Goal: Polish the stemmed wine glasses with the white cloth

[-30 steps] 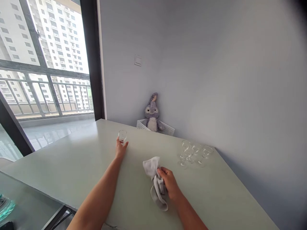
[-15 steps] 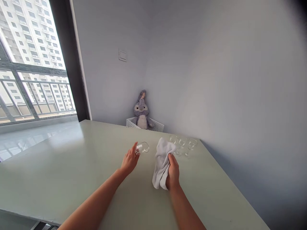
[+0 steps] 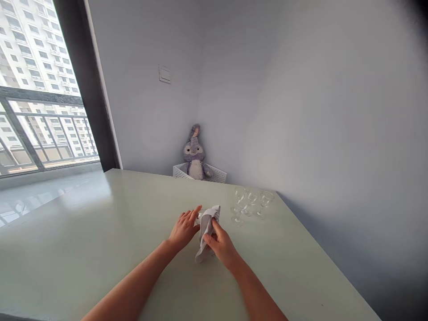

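My left hand (image 3: 185, 228) is closed round a clear stemmed glass (image 3: 199, 216), held on its side just above the table; most of it is hidden by my fingers and the cloth. In my right hand (image 3: 221, 243) is a bunched white cloth (image 3: 206, 232), pressed up against the rim end of the glass. The cloth's lower end hangs down between my hands. Several more stemmed glasses (image 3: 251, 198) stand upright in a group to the right of the cloth, near the table's far right corner.
The pale green table (image 3: 140, 258) spreads out under my arms, its right edge running along the grey wall (image 3: 317, 133). Behind the far edge a purple plush rabbit (image 3: 194, 154) sits in a white perforated basket (image 3: 219, 176). A window (image 3: 43, 125) is at the left.
My right hand has carried the cloth left onto the glass's open end. The standing glasses, partly covered before, now show more fully. The view has shifted slightly.
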{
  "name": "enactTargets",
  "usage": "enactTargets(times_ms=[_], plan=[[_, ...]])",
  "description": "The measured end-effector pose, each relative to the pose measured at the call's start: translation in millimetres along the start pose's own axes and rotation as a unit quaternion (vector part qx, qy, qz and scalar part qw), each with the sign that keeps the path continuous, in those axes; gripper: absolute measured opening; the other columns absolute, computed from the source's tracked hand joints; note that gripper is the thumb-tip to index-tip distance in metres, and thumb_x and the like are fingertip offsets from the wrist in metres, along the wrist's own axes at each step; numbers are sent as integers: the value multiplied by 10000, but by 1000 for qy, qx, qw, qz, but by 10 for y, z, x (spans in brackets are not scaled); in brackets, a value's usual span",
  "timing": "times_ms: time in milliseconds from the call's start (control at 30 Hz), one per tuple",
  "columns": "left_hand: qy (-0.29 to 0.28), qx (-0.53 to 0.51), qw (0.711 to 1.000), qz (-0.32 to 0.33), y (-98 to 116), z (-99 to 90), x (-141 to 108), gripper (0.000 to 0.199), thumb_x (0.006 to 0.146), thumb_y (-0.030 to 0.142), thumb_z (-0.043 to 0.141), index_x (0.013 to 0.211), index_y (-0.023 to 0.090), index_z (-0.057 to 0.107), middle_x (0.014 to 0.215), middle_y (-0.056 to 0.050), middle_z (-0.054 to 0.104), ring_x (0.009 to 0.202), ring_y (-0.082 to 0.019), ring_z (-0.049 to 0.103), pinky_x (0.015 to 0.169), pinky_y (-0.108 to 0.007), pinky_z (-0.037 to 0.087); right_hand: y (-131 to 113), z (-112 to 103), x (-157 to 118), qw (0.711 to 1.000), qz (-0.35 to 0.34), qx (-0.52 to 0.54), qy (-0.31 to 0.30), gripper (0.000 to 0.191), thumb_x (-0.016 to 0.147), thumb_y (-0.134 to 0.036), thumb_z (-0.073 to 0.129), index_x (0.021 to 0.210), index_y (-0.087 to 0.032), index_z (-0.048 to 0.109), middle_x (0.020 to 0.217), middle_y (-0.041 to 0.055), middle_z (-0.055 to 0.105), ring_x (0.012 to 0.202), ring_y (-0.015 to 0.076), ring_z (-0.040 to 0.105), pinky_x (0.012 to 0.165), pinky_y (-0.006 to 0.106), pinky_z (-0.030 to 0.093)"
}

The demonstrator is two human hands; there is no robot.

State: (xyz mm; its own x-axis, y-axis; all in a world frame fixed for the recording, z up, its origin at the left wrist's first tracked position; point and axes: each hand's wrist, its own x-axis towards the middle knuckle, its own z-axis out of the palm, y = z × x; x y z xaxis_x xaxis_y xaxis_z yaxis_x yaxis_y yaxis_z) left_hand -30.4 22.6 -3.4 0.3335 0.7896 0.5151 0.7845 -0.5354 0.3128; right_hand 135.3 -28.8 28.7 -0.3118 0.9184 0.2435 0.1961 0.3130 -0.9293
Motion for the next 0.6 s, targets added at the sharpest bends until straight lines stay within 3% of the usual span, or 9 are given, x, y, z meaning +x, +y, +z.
enactTargets(times_ms=[67, 133, 267, 333, 400, 467, 533, 600], plan=[[-25, 6, 999, 39, 13, -28, 12, 562, 810, 215, 485, 1329, 238, 271, 1019, -60, 593, 948, -213, 536, 859, -375, 377, 47, -52, 12, 993, 62, 81, -54, 439, 796, -432, 512, 1160, -188, 488, 705, 7, 594, 618, 163, 593, 529, 275, 496], [-48, 14, 996, 79, 43, -46, 21, 540, 820, 240, 495, 1323, 238, 296, 988, -65, 598, 908, -216, 539, 834, -374, 383, 110, -61, 26, 984, 111, 124, -70, 389, 763, -466, 549, 995, -155, 570, 602, 2, 589, 544, 168, 599, 499, 283, 492], [-45, 46, 991, 114, 137, -114, 47, 526, 829, 300, 504, 1320, 256, 320, 1046, -76, 587, 959, -229, 520, 897, -412, 350, 192, -14, 67, 964, 160, 210, 21, 349, 710, -474, 616, 823, -146, 591, 512, -2, 586, 465, 162, 593, 466, 270, 479], [-20, 69, 991, 112, 182, -163, 68, 505, 822, 330, 513, 1299, 282, 355, 1113, -69, 565, 1051, -234, 486, 996, -456, 251, 196, -26, 92, 932, 186, 304, 68, 350, 683, -473, 642, 809, -153, 575, 492, -20, 573, 417, 133, 557, 426, 243, 457], [-7, 78, 991, 104, 209, -206, 86, 450, 814, 385, 514, 1246, 291, 427, 1079, -61, 580, 1040, -225, 501, 1041, -476, 167, 176, -85, 103, 905, 199, 368, 77, 358, 670, -479, 651, 787, -153, 560, 464, -38, 545, 369, 105, 509, 387, 218, 425], [-15, 61, 994, 90, 210, -241, 92, 425, 804, 458, 497, 1184, 268, 491, 943, -57, 620, 920, -207, 556, 1033, -467, 189, 132, -177, 87, 917, 184, 353, 38, 368, 673, -473, 652, 804, -140, 563, 463, -37, 544, 365, 105, 514, 388, 214, 420], [-46, 9, 998, 53, 193, -270, 82, 416, 807, 513, 454, 1107, 240, 546, 794, -42, 632, 778, -185, 580, 956, -421, 309, 70, -285, 47, 948, 161, 272, -27, 382, 676, -446, 660, 879, -135, 575, 533, -20, 588, 419, 135, 574, 421, 229, 443], [-140, -91, 986, 5, 173, -294, 61, 419, 835, 538, 367, 983, 217, 590, 676, -21, 620, 642, -154, 574, 769, -324, 423, 10, -383, 3, 965, 154, 187, -103, 382, 672, -421, 670, 916, -140, 587, 617, -4, 622, 478, 165, 617, 442, 241, 456]])
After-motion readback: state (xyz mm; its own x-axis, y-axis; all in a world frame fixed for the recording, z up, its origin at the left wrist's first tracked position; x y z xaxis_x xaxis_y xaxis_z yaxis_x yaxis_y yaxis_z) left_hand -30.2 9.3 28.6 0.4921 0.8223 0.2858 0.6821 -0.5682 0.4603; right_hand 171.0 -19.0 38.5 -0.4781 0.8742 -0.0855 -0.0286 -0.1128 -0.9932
